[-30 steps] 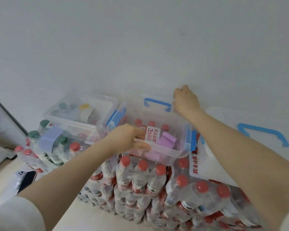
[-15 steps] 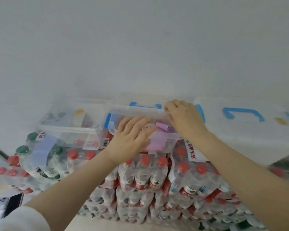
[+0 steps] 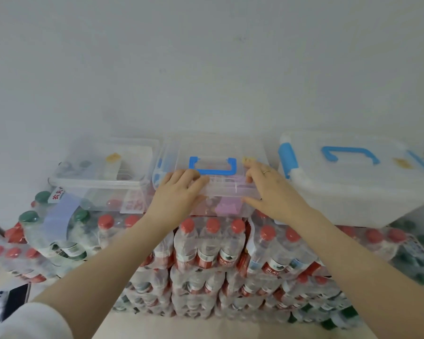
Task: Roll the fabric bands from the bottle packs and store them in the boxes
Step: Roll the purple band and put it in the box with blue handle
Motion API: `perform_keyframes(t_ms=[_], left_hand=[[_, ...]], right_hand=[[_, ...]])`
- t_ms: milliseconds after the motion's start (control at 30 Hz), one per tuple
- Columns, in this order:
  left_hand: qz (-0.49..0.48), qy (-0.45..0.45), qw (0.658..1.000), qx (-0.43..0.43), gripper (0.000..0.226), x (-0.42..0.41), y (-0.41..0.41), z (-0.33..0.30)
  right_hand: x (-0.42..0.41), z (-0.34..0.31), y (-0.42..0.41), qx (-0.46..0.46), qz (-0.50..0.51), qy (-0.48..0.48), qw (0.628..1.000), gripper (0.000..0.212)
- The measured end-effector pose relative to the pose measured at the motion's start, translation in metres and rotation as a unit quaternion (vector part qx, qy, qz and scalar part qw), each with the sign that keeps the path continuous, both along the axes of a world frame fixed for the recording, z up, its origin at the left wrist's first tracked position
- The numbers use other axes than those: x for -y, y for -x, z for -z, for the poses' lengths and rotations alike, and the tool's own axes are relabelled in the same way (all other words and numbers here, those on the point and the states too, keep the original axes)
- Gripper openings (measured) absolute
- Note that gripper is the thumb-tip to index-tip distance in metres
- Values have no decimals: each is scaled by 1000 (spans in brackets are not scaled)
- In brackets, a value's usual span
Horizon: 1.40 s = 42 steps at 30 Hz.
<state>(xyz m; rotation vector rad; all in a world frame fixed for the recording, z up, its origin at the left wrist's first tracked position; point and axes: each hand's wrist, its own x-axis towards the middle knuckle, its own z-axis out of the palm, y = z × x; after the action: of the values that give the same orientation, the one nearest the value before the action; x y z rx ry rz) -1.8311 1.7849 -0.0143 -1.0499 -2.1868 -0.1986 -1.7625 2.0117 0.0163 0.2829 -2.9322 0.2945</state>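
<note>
A clear plastic box (image 3: pixel 227 190) with a blue handle (image 3: pixel 213 165) on its lid sits on top of stacked bottle packs (image 3: pixel 209 243). Pink rolled fabric bands (image 3: pixel 228 207) show through its front wall. My left hand (image 3: pixel 175 200) lies flat on the lid's front left edge, fingers together. My right hand (image 3: pixel 271 189) presses on the lid's right side, thumb along the front rim. A pale blue fabric band (image 3: pixel 58 216) still wraps a green-capped bottle pack (image 3: pixel 56 231) at the left.
A second clear box (image 3: pixel 103 172) stands to the left, its lid on. A larger white box (image 3: pixel 357 177) with blue handle stands to the right. A white wall rises behind. A phone (image 3: pixel 15 300) lies at lower left on the floor.
The lid has come down flat onto the middle box. Both hands moved from the open rim onto the lid's front edge.
</note>
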Motion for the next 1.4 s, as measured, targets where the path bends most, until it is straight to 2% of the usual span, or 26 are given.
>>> perform_keyframes(t_ms=[67, 167, 333, 433, 533, 667, 767, 867, 967, 1033, 1133, 1200, 1267, 1333, 1400], left_hand=[[3, 7, 1000, -14, 55, 1, -1, 3], [-8, 25, 1000, -11, 56, -1, -2, 5], [-23, 52, 998, 19, 70, -9, -1, 6], [7, 55, 998, 6, 72, -5, -1, 4], [36, 53, 997, -36, 68, 1, -7, 5], [50, 53, 994, -84, 61, 8, -13, 9], [57, 43, 991, -109, 50, 19, -20, 9], [66, 54, 992, -98, 33, 25, -25, 4], [55, 82, 993, -58, 42, 20, -23, -4], [44, 89, 994, -37, 49, 12, -23, -10], [43, 103, 993, -25, 54, -2, -27, -19], [58, 110, 992, -15, 54, -10, -28, -24], [92, 105, 990, 2, 49, -15, -29, -26], [139, 106, 985, 17, 43, -17, -30, -25], [163, 107, 981, 23, 43, -16, -32, -22]], right_hand=[[0, 3, -1, -9, -11, -11, 1000, 39], [-4, 6, 2, 26, -7, -50, 998, 65], [-6, 22, 4, -25, -1, -117, 993, 69], [-9, 19, -6, -112, -14, -155, 981, 50], [-15, 20, -19, -178, -33, -179, 967, 40], [-14, 24, -30, -180, -36, -154, 971, 41], [-9, 23, -36, -209, -47, -169, 962, 31], [-5, 24, -38, -167, -49, -173, 970, 34], [-3, 15, -35, -64, -4, -115, 991, 56], [-3, 10, -35, -32, 18, -72, 997, 70], [0, 3, -43, 57, 66, 57, 995, 83], [4, -1, -49, 71, 104, 213, 969, 72], [8, -4, -49, 22, 160, 335, 928, 51], [12, -6, -44, -7, 221, 402, 889, 43], [15, -9, -39, 22, 258, 436, 862, 42]])
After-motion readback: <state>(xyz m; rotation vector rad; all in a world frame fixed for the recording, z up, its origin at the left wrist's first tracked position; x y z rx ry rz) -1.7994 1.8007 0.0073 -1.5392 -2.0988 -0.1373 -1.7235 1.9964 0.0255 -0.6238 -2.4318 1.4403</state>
